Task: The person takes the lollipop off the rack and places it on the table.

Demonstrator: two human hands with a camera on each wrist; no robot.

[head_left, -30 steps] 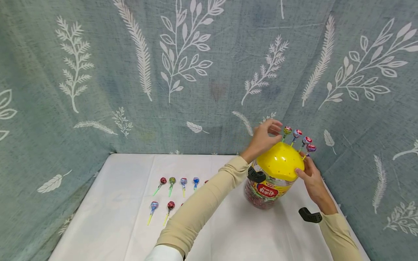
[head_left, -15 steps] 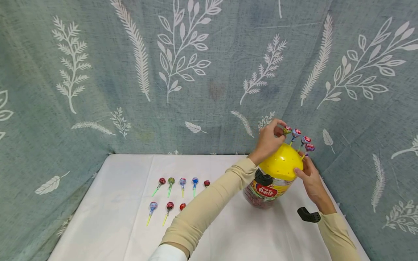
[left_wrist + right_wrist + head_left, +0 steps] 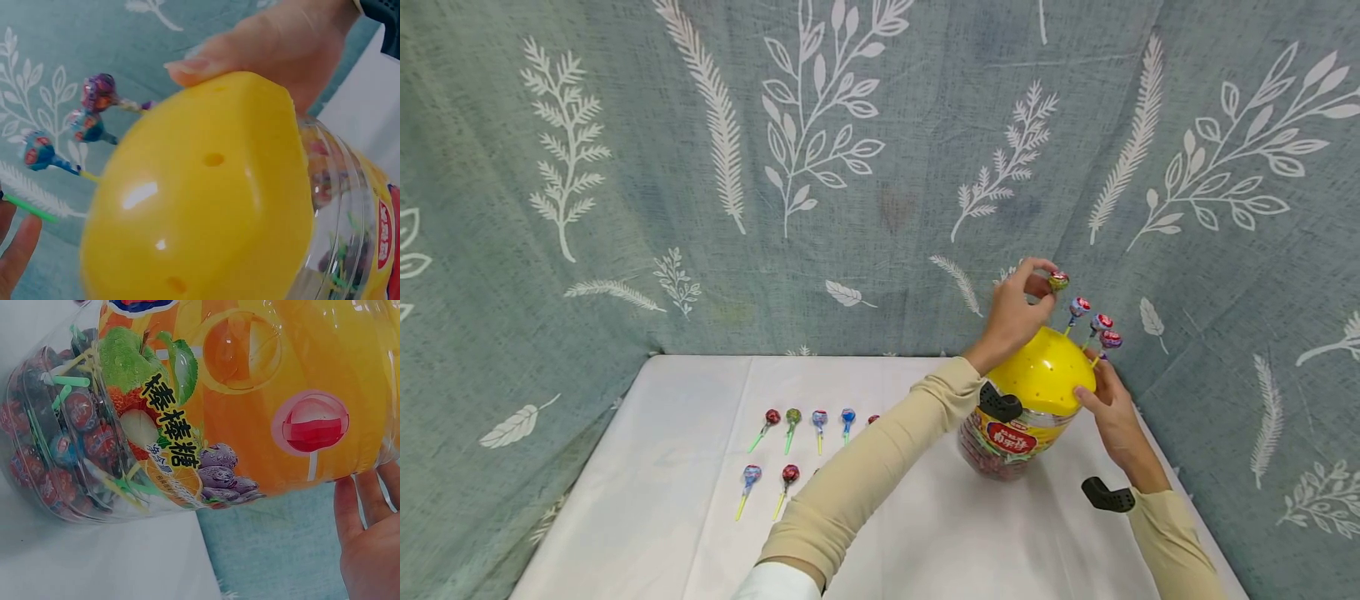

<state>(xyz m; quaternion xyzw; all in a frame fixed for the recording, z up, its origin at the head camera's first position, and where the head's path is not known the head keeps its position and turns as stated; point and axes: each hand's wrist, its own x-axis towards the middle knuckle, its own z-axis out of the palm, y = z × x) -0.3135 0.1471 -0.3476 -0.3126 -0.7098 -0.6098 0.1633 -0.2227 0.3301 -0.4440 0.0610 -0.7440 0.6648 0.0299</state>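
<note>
Up above the yellow dome lid (image 3: 1043, 367), my left hand (image 3: 1017, 317) pinches a lollipop with a green-and-red wrapper (image 3: 1058, 281). Its green stick (image 3: 31, 208) shows beside the fingers in the left wrist view, clear of the dome. Three lollipops stand upright in the lid's right side, among them a blue one (image 3: 1080, 307) and a purple one (image 3: 1111, 339). The lid tops a clear candy jar (image 3: 998, 450) filled with wrapped lollipops. My right hand (image 3: 1116, 417) steadies it from the right, thumb on the lid's edge and fingers (image 3: 350, 512) against the jar's side.
Two rows of lollipops lie on the white table (image 3: 685, 533) to the left, such as a dark red one (image 3: 772, 417) and a blue one (image 3: 752, 475). My left sleeve (image 3: 857, 483) covers part of them. A patterned curtain (image 3: 737, 292) surrounds the table.
My left hand came to the green-and-red lollipop at the lid's left, took hold of it and raised it out of the dome. My right hand stays in place on the jar.
</note>
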